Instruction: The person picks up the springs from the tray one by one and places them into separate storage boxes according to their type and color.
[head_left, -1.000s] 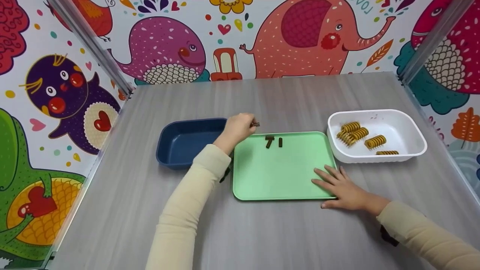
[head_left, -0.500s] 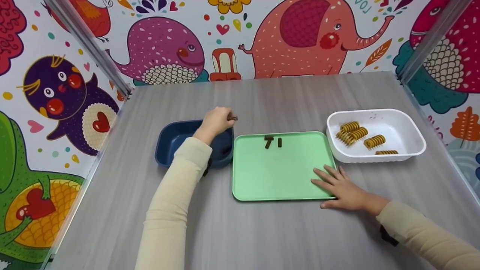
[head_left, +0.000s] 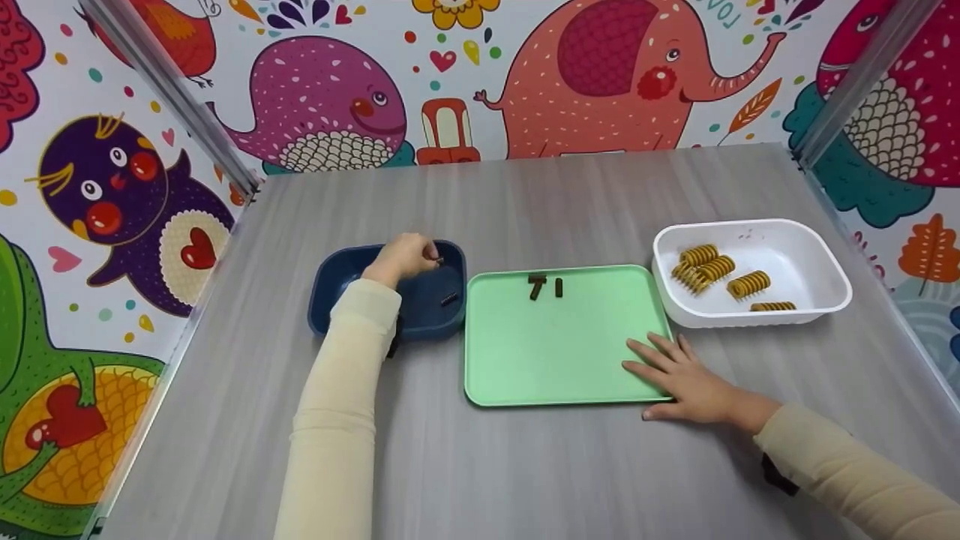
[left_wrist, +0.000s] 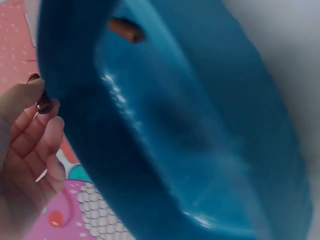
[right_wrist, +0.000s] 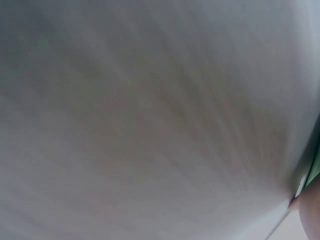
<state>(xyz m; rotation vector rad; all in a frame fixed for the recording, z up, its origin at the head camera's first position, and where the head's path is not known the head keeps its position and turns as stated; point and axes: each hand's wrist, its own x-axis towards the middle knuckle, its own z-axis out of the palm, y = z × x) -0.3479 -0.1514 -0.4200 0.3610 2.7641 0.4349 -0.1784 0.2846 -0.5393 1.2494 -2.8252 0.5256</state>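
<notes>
My left hand (head_left: 405, 257) is over the blue bin (head_left: 427, 330), pinching a small dark brown coil spring (left_wrist: 44, 105) between thumb and fingertips. Another brown spring (head_left: 448, 299) lies on the bin floor, at the right side in the head view. On the green tray (head_left: 555, 345), near its far edge, lie more brown springs: two close together in a T-like shape and one separate brown spring (head_left: 559, 287) beside them. The right hand (head_left: 694, 382) rests with spread fingers on the tray's near right corner; its wrist view shows mostly blurred grey tabletop.
A white bin (head_left: 810, 277) stands right of the tray, close to its far right corner, with several mustard-yellow coils (head_left: 750, 284) inside. Printed wall panels (head_left: 450, 75) and metal posts (head_left: 180, 105) bound the grey table (head_left: 525, 480) at the back and sides.
My left hand has moved left with the pinched spring, from above the tray's far left corner to over the blue bin, uncovering the spring inside. The right hand stays put.
</notes>
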